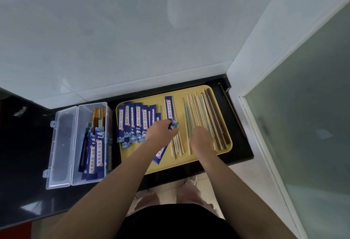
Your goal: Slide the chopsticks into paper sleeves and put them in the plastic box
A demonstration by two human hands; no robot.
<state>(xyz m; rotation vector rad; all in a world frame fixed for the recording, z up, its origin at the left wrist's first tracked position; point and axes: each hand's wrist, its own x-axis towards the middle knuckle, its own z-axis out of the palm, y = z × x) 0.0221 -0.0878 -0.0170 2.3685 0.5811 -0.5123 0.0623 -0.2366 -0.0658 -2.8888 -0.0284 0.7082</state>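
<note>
head cam | single view | looks steeply down, forward | near, above yellow tray (225,148) on black counter (22,144) | wide-angle

The yellow tray (217,94) is crowded: blue sleeves (135,121) fill its left, loose chopsticks (202,113) its right, with a bare strip between (one sleeve lies there). The open plastic box (79,144) blocks the desk (24,144) left of the tray. A white wall (113,39) closes the far side.

The left hand (161,131) pinches the near end of a blue paper sleeve (169,110) on the yellow tray (223,148), while the right hand (201,139) rests on loose chopsticks (203,109), the plastic box (81,144) lying well left of both.
</note>
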